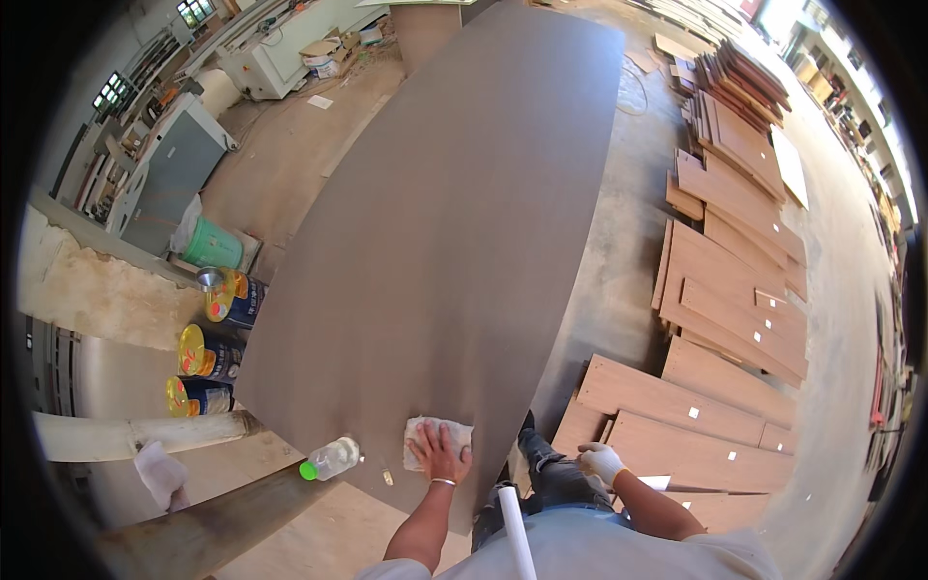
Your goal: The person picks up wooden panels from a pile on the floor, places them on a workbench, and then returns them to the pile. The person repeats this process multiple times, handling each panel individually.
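My left hand (440, 452) lies flat with spread fingers on a folded white cloth (421, 425), pressing it against a long brown board (435, 242). The cloth sits at the board's near end. Beside it to the left, a clear plastic bottle with a green cap (333, 459) lies on its side at the board's edge. Between bottle and cloth is a small yellowish item (388, 478), too small to name. My right hand (603, 462), in a whitish glove with bare fingertips, hangs off the board near my right thigh. Its fingers are loosely bent and apart, with nothing visible in them.
Several brown panels (725, 290) lie in overlapping stacks on the floor to the right. Blue and yellow cans (215, 353) stand along the left edge, with a green bucket (213, 244) behind them. A pale rail (135, 437) and a dark beam (222, 512) run at lower left.
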A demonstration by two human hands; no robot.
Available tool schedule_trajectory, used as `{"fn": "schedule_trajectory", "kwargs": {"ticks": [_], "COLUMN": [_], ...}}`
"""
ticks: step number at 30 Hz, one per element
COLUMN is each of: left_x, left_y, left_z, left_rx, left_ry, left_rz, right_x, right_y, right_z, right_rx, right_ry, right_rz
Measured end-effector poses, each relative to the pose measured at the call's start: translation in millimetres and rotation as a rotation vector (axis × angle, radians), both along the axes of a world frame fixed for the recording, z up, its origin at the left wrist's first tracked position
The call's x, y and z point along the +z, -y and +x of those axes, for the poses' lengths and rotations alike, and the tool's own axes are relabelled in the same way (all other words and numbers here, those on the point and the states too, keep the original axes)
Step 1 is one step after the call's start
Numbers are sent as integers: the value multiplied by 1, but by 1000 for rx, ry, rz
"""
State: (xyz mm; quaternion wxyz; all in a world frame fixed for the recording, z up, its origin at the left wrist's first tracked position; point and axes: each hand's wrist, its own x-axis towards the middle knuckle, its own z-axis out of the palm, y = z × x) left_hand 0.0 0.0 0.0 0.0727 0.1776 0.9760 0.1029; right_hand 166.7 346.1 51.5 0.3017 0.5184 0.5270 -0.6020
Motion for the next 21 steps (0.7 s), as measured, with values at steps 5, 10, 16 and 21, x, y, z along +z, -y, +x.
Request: {"fn": "schedule_trajectory", "kwargs": {"ticks": [5,10,16,21], "left_x": [3,0,3,1], "left_y": [8,6,19,13], "left_z": [0,-35,33,4], "left_rx": [-22,-32,-82,-77], "left_ry": [-66,-168,-76,-37], "left_rz": [10,-42,-67,-182], "right_x": [-6,-23,12,-43], "right_y": [37,43,35,-1], "right_z": [67,86,191,164], "right_rx": [-126,-385,-492,-822], "right_ry": [-53,-259,-14,-48], "right_rz": [112,236,341,215]}}
